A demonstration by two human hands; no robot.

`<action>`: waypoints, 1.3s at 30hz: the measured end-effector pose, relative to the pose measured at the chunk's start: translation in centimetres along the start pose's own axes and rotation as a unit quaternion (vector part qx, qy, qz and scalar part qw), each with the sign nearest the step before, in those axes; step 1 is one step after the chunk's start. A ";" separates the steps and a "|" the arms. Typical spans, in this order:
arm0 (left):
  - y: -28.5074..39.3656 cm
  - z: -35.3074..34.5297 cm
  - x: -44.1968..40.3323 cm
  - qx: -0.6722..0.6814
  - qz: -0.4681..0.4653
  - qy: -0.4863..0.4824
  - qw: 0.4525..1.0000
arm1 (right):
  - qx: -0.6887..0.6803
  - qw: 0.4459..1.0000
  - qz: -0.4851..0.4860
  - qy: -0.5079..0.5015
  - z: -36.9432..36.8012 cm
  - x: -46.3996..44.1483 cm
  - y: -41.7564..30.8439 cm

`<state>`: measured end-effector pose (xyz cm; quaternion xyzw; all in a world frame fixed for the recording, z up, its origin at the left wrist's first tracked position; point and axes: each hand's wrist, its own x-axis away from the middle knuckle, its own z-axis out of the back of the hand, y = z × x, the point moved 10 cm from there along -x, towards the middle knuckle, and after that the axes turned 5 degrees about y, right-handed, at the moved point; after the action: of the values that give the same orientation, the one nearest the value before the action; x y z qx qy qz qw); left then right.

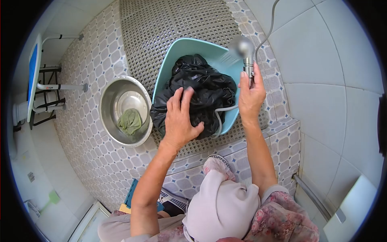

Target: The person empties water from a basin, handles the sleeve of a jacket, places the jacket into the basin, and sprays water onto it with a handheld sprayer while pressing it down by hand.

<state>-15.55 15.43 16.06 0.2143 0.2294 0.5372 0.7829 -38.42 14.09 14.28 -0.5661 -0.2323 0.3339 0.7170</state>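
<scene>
My right hand (250, 97) is closed around the handle of a handheld shower head (246, 60), which sprays water into a light-blue plastic basin (171, 60). The shower head is slightly blurred. A heap of black, shiny wet cloth (209, 82) fills much of the basin, and part of it hangs over the left rim. Over the heap's lower left, my left hand (179, 119) has its fingers spread; whether it presses on the cloth I cannot tell. A grey hose (226, 109) crosses the cloth and the basin's front rim.
Left of the basin stands a metal bowl (105, 101) with a green cloth (130, 121) in it. A perforated mat (149, 28) lies on the tiled floor. At the far left is a folding seat (35, 76); a tiled step (238, 149) is in front, a wall (310, 52) at right.
</scene>
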 end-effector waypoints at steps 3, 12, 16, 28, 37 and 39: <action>-3.7 -1.9 -2.2 0.019 0.147 -0.111 0.983 | -0.203 0.972 -0.090 -0.078 -1.2 0.4 0.6; -7.8 -5.8 -7.4 -0.110 0.167 -0.143 0.969 | -0.118 0.970 -0.140 -0.159 -0.3 2.2 3.0; -6.6 -6.3 -7.3 -0.168 0.111 -0.100 0.974 | -0.175 0.974 -0.141 -0.040 2.9 0.5 3.6; -10.8 -8.5 -8.5 -0.104 0.183 -0.194 0.958 | -0.167 0.957 -0.182 -0.151 -3.3 2.8 2.9; -10.4 -8.1 -8.0 -0.060 0.175 -0.177 0.967 | -0.184 0.966 -0.180 -0.005 4.7 0.7 4.9; -8.9 -6.7 -7.1 -0.049 0.129 -0.121 0.983 | -0.193 0.965 -0.180 0.006 5.6 0.9 5.0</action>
<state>-15.11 6.41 6.41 0.2666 0.0772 0.6142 0.7387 -42.86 19.15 10.81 -0.6443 -0.3861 0.1454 0.6439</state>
